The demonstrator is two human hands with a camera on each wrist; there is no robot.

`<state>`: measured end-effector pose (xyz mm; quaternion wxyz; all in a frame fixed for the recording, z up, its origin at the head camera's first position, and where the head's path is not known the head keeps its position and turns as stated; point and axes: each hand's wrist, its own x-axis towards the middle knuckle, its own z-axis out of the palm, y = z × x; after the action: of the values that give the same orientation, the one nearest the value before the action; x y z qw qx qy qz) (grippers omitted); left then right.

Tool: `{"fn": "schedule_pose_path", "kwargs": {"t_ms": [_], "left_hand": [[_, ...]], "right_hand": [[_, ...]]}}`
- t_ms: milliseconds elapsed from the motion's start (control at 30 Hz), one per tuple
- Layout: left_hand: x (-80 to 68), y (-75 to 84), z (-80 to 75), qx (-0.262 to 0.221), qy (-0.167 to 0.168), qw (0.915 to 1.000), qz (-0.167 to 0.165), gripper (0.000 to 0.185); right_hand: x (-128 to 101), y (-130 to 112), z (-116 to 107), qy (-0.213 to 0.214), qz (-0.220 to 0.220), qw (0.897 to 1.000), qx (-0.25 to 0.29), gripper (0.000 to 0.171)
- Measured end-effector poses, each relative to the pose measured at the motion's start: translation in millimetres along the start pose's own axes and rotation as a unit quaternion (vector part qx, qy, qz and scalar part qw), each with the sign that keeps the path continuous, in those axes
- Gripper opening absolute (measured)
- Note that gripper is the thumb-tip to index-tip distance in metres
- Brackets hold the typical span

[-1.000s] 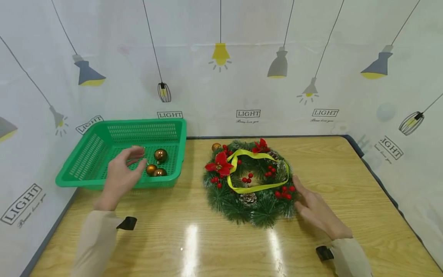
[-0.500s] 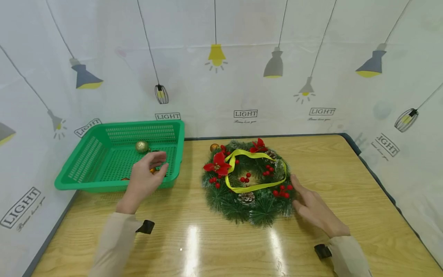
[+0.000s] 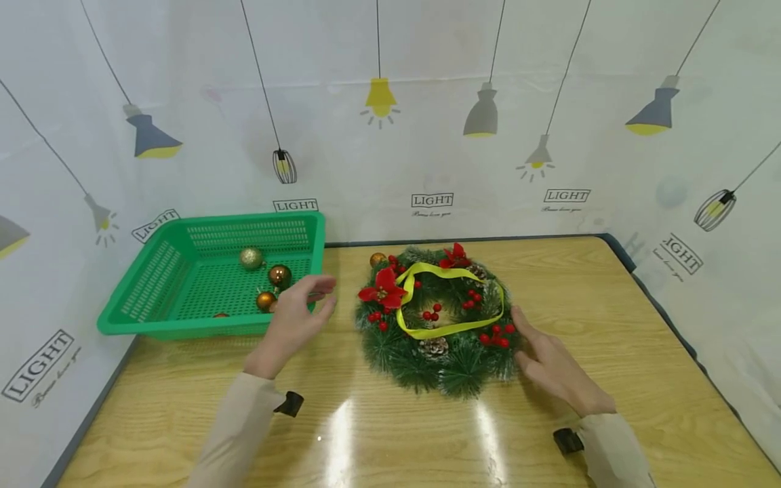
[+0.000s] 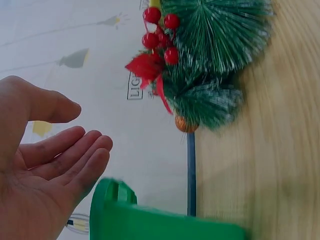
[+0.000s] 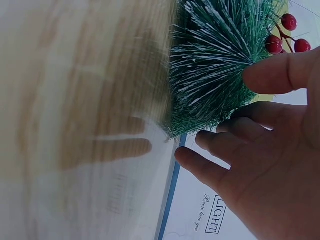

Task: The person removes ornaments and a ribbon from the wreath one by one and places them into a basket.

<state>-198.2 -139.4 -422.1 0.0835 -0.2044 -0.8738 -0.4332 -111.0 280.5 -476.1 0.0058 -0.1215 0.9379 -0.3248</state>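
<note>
My left hand (image 3: pixel 295 325) hovers at the right front rim of the green plastic basket (image 3: pixel 189 325), with its fingers gently bent and nothing between them and the thumb (image 4: pixel 65 107). Inside the basket lie a pale gold glitter ball (image 3: pixel 250 257), a shiny brown ball (image 3: pixel 279 276) and a copper ball (image 3: pixel 265 301); the hand partly covers another. A green Christmas wreath (image 3: pixel 415 369) lies on the table with red berries, pinecones and a yellow ribbon (image 3: pixel 448 332). At its right edge my right hand (image 3: pixel 558 366) touches the needles, thumb nearer, fingers extended.
The wooden table (image 3: pixel 403 440) carries both basket and wreath. An orange-gold ball (image 3: pixel 378 259) sits at the wreath's back left, near red poinsettia flowers (image 3: pixel 383 291). A white sheet printed with lamps (image 3: pixel 329 135) hangs behind the table.
My left hand has moved right, from over the basket's middle to its right rim. The pale gold ball shows where the hand was. The right hand stays at the wreath.
</note>
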Motion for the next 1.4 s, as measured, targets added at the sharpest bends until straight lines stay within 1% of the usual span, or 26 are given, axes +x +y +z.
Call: {"fn": "schedule_pose_path", "kwargs": {"t_ms": [100,233,400,533,667,733,900,967,1233,1400], "left_hand": [[1.2,3.6,9.4,-0.006,-0.014,0.9999,0.004,0.033],[0.8,4.1,21.6,-0.016,-0.028,0.9995,-0.001,0.033],[-2.2,-4.3,36.0,-0.024,-0.045,0.9985,-0.017,0.035],[-4.3,-8.6,42.5,-0.03,-0.055,0.9976,-0.029,0.036],[-4.2,-9.3,45.6,-0.025,-0.064,0.9972,-0.031,0.04],[-4.2,-10.2,47.5,-0.011,-0.067,0.9973,-0.029,0.043],[-6.5,-10.2,50.7,0.023,-0.086,0.9951,-0.044,0.052],[-7.9,-9.5,51.2,0.027,-0.093,0.9939,-0.052,0.054],[-14.2,-4.7,51.1,0.027,-0.113,0.9914,-0.061,0.057],[-20.9,-1.0,53.2,0.025,-0.115,0.9914,-0.058,0.056]], "right_hand": [[0.0,0.6,0.1,0.0,-0.001,1.0,0.002,0.076],[0.2,1.0,0.6,0.001,-0.001,1.0,0.004,0.076],[1.6,0.4,2.4,0.001,-0.005,1.0,0.005,0.076],[2.9,-0.2,3.4,0.0,-0.007,1.0,0.006,0.076],[3.3,-0.5,3.4,0.0,-0.005,1.0,0.005,0.077],[3.3,-0.4,3.2,-0.001,-0.005,1.0,0.004,0.077],[3.8,1.0,3.7,-0.004,-0.005,1.0,0.006,0.078],[4.4,1.9,3.8,-0.008,-0.002,1.0,0.007,0.079],[8.8,6.0,-2.9,-0.032,0.002,0.999,0.008,0.079],[14.4,11.2,-10.2,-0.043,0.002,0.999,0.001,0.08]]}}
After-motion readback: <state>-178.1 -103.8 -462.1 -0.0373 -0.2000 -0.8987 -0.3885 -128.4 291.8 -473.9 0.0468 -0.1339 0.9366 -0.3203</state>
